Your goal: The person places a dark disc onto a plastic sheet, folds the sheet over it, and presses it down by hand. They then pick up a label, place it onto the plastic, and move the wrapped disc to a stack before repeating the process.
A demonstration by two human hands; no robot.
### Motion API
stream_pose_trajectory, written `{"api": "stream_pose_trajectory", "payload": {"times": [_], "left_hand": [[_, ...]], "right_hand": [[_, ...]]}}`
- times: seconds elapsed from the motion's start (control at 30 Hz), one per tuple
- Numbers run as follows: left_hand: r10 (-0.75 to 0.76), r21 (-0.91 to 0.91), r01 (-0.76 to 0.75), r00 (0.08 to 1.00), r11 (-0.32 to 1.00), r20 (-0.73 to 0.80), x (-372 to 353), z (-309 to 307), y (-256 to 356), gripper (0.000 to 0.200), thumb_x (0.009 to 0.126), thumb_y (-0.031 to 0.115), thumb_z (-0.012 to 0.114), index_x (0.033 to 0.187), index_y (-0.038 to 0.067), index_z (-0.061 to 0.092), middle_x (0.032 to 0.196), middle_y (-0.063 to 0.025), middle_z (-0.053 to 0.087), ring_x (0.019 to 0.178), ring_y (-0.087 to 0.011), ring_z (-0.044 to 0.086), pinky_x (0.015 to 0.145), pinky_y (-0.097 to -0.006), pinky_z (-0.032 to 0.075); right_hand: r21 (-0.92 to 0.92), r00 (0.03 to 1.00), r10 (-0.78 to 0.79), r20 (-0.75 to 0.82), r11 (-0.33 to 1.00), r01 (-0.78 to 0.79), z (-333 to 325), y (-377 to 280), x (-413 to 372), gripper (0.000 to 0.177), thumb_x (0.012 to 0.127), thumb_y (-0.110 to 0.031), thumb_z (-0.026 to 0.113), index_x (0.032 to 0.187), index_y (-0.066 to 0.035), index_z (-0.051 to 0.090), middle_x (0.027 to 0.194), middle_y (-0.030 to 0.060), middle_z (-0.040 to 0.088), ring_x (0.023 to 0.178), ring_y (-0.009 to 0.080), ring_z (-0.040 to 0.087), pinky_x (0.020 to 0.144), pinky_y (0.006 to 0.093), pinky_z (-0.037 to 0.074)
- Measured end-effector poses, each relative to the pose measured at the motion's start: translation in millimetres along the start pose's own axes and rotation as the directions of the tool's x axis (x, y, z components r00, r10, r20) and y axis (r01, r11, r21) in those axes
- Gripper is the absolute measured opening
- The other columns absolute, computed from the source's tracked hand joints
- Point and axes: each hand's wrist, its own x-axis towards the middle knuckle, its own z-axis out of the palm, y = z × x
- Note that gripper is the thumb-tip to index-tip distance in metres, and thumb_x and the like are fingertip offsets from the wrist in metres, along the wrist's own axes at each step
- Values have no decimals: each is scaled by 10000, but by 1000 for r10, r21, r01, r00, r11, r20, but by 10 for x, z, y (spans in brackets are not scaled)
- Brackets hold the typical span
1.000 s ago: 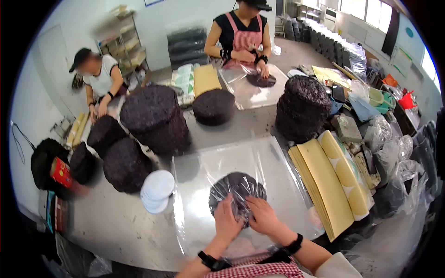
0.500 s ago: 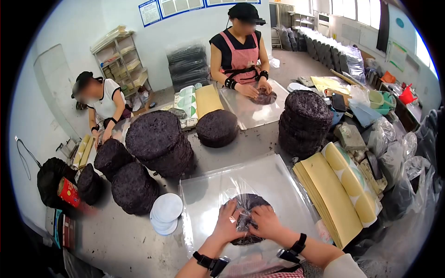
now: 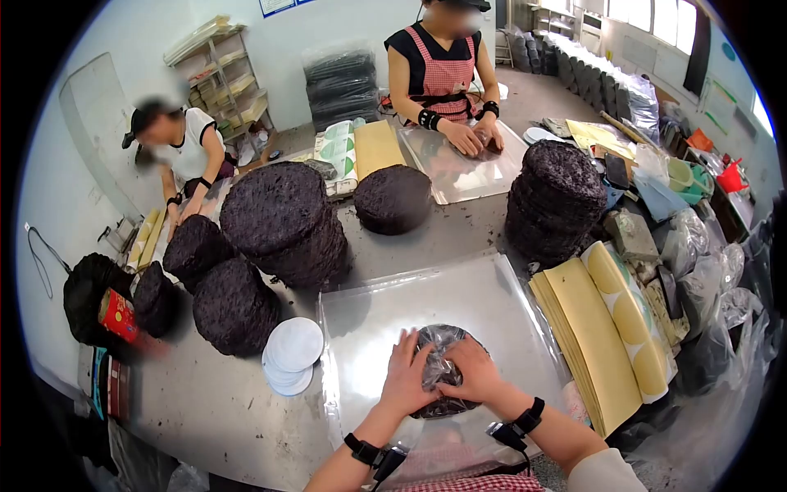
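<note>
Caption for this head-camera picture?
Left hand and right hand press clear film over a dark round cake on the table.

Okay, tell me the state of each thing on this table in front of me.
dark cake, covered in film bunched at its centre
left hand, flat on the cake
right hand, on the bunched film
clear film sheets, lying flat
white discs, stacked, slightly fanned
yellow papers, stacked, fanned
cake stacks, unwrapped
</note>
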Motion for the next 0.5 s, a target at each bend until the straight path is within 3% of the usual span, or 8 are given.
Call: {"api": "stream_pose_trajectory", "payload": {"times": [0.07,0.17,0.23,0.27,0.3,0.33,0.4,0.5], "left_hand": [[59,-101,-46,990,994,131,-92,149,-261,731,614,247,815,1258,82,512,1386,-166,485,1322,-380,423,1137,-503,284],[-27,-185,71,973,980,229,-140,244,-347,919,614,275,813,1423,84,421,1407,-195,421,1327,-417,390,1131,-527,273],[-70,-146,92,987,985,146,-63,198,-199,920,607,261,813,1417,66,421,1337,-190,457,1302,-403,407,1123,-551,276],[29,-19,-27,987,999,159,-104,275,-305,1001,640,365,791,1471,43,335,1480,-228,352,1372,-429,344,1144,-559,231],[55,37,-66,967,997,248,-88,217,-288,1019,646,390,785,1479,36,319,1499,-235,321,1390,-434,315,1150,-554,221],[70,88,-106,938,991,339,-48,105,-233,1038,651,416,780,1488,29,303,1519,-242,290,1407,-438,287,1156,-550,211],[52,73,-97,882,993,468,-34,-64,-84,970,757,419,704,1518,26,249,1566,-241,225,1458,-420,202,1170,-537,178],[-16,-149,45,981,988,194,-154,269,51,810,859,313,597,1526,34,232,1563,-198,270,1460,-376,228,1167,-538,184]], "right_hand": [[181,973,74,-220,983,-34,-41,-142,59,705,699,-463,760,1253,-85,544,1341,97,546,1284,325,479,1131,539,276],[-92,990,-137,-14,987,135,-97,-98,83,757,657,-471,806,1238,-73,528,1299,103,562,1258,332,492,1135,523,274],[-20,998,6,58,1000,-4,-109,-124,75,818,647,-483,813,1277,-60,508,1336,120,538,1290,325,469,1145,517,260],[6,993,70,98,997,-71,-128,-130,88,849,642,-490,817,1297,-54,498,1355,128,526,1306,322,457,1150,514,253],[29,981,132,143,990,-137,-130,-138,88,879,637,-496,821,1317,-48,488,1373,136,515,1321,319,446,1155,511,246],[63,993,120,-15,991,-119,-58,-143,72,978,593,-481,841,1357,-9,456,1413,182,466,1354,320,410,1163,505,233],[-110,999,43,20,993,-40,-16,-172,75,900,665,-416,791,1370,19,439,1439,205,431,1372,325,384,1165,505,229],[-427,995,-95,32,899,100,249,116,10,867,734,-336,723,1425,43,360,1508,241,330,1416,358,311,1167,519,214]]}}
